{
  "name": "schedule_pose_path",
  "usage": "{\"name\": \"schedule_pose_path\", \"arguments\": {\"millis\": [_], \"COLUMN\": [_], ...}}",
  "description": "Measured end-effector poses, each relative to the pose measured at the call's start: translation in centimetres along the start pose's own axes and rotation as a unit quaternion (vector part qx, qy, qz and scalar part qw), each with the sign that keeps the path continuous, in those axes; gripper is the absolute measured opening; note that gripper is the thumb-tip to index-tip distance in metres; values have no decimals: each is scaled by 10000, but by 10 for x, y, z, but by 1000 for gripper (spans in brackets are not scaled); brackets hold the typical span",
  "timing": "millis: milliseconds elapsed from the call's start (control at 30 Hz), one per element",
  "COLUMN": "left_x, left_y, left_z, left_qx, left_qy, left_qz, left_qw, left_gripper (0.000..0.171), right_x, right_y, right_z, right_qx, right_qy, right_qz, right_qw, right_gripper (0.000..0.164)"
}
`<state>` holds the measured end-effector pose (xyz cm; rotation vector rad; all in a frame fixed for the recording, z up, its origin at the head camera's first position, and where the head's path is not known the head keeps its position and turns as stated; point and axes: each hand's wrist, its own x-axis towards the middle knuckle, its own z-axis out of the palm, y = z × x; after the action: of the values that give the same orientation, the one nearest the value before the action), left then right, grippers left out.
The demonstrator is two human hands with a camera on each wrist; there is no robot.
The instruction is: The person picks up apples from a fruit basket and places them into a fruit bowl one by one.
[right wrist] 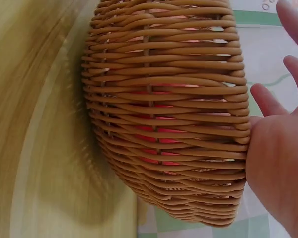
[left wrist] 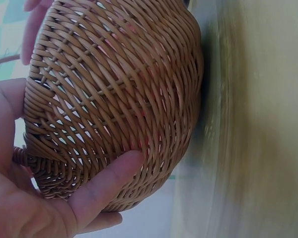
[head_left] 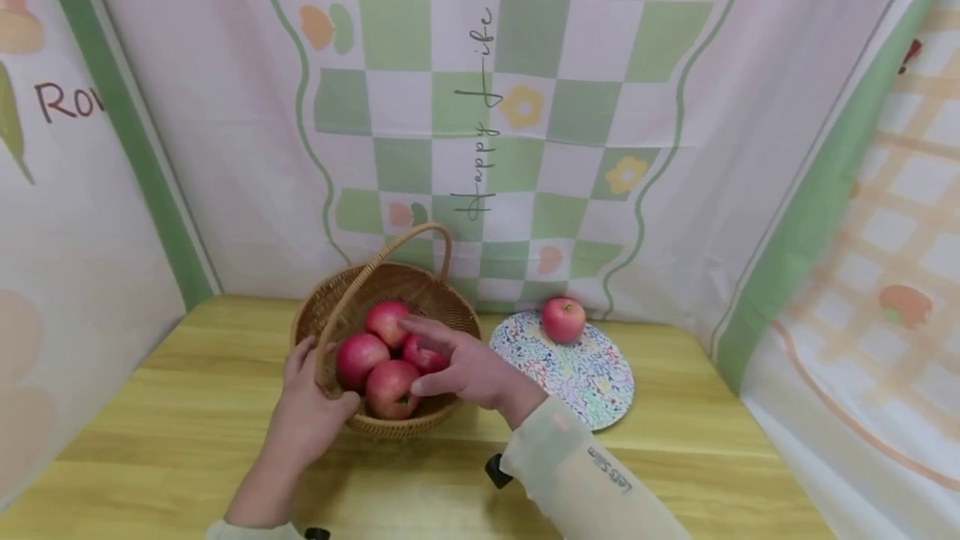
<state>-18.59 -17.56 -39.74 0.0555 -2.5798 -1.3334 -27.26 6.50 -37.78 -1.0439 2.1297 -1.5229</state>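
Note:
A brown wicker basket with an arched handle stands on the table, holding several red apples. My left hand grips the basket's left front rim by the handle's base. In the left wrist view, fingers of that hand lie along the woven outer wall. Over the right part of the basket reaches my right hand, its fingers spread above an apple that it partly covers. The thumb is right at the front apple. The right wrist view has this hand past the basket's rim, fingers extended.
To the right of the basket lies a round, colourfully speckled mat, with one red apple at its back edge. The wooden table backs onto a green-and-white checked cloth, and printed cloths hang on both sides.

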Motion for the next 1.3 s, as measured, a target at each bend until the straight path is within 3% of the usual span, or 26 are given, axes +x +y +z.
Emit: {"name": "schedule_pose_path", "arguments": {"millis": [100, 233, 367, 733, 1033, 1300], "left_x": [0, -1, -3, -3, -3, -2], "left_y": [-1, -2, -2, 3, 2, 2], "left_z": [1, 4, 5, 8, 9, 10], "left_qx": [54, 184, 328, 414, 403, 340], "left_qy": [79, 185, 233, 284, 212, 162], "left_qz": [300, 646, 779, 974, 919, 829], "left_qw": [9995, 9976, 9962, 9940, 9947, 9958], "left_gripper": [78, 79, 80, 78, 78, 77], "right_x": [-1, -3, -3, -3, -1, 1], "right_y": [1, 2, 6, 15, 20, 18], "right_z": [2, 6, 10, 21, 27, 31], "right_qx": [-487, -639, -725, -1710, -2679, -2852], "right_qy": [-147, -269, -243, -410, -582, -539], "right_qz": [56, 118, 216, 141, -150, -212], "right_qw": [9987, 9975, 9968, 9843, 9616, 9567], "right_gripper": [84, 87, 85, 78, 64, 72]}}
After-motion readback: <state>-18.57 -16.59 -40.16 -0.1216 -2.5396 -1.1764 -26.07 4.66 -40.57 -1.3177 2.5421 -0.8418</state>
